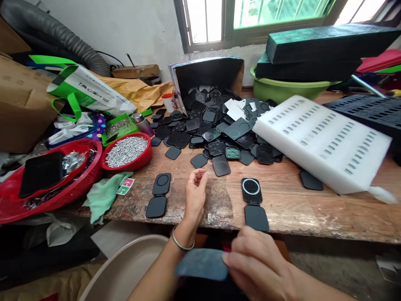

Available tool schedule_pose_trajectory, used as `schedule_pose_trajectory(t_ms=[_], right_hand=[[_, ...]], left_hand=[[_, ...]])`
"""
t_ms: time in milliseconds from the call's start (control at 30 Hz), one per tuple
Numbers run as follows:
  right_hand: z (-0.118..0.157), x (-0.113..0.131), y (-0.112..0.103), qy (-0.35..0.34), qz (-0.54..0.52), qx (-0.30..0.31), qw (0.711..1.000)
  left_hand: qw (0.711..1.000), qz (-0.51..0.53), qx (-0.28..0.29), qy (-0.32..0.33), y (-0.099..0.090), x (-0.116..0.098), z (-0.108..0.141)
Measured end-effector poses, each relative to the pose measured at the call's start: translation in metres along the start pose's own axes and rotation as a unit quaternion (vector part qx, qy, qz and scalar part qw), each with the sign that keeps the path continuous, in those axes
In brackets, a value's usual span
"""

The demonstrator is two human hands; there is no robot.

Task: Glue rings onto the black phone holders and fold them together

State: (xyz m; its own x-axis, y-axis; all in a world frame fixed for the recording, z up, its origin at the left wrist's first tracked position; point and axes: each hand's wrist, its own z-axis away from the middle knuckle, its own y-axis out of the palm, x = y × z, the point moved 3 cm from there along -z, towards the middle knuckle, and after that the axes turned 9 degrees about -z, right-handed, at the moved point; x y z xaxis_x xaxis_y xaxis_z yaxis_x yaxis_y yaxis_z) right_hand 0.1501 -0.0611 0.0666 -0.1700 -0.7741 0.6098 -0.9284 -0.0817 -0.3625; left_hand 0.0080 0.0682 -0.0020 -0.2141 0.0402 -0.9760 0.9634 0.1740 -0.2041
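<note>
Right hand (260, 259) pinches a blurred blue-grey panel (203, 264) by one end, just in front of the workbench (291, 211); a firm edge grip should keep it steady. Left hand (194, 194), half-curled over the bench: whether it holds anything, I can't tell. A hinged black panel pair (156, 207) lies nearby; beyond, heaped black plates (209, 136) and a white foam block (316, 146) crowd the surface.

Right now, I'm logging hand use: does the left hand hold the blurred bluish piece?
No, the right hand holds the bluish piece, while the left hand is farther forward, at the table.
</note>
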Motion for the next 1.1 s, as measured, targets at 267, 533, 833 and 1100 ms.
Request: schedule_pose_trajectory(t_ms=[267,533,833,1100], right_hand=[[0.031,-0.079,-0.087,0.372,-0.154,-0.321,0.857],[0.062,-0.122,-0.090,0.501,-0.315,-0.306,0.746],[0.033,-0.111,-0.050,0.538,-0.435,-0.170,0.701],[0.027,-0.104,-0.029,0.561,-0.468,-0.148,0.666]], left_hand=[[0.875,-0.314,0.294,0.223,0.069,-0.026,0.071],[0.903,-0.334,0.245,0.110,0.031,-0.017,0.046],[0.873,0.077,0.401,-0.267,-0.017,-0.003,0.036],[0.756,0.262,0.528,-0.284,-0.027,-0.007,0.053]])
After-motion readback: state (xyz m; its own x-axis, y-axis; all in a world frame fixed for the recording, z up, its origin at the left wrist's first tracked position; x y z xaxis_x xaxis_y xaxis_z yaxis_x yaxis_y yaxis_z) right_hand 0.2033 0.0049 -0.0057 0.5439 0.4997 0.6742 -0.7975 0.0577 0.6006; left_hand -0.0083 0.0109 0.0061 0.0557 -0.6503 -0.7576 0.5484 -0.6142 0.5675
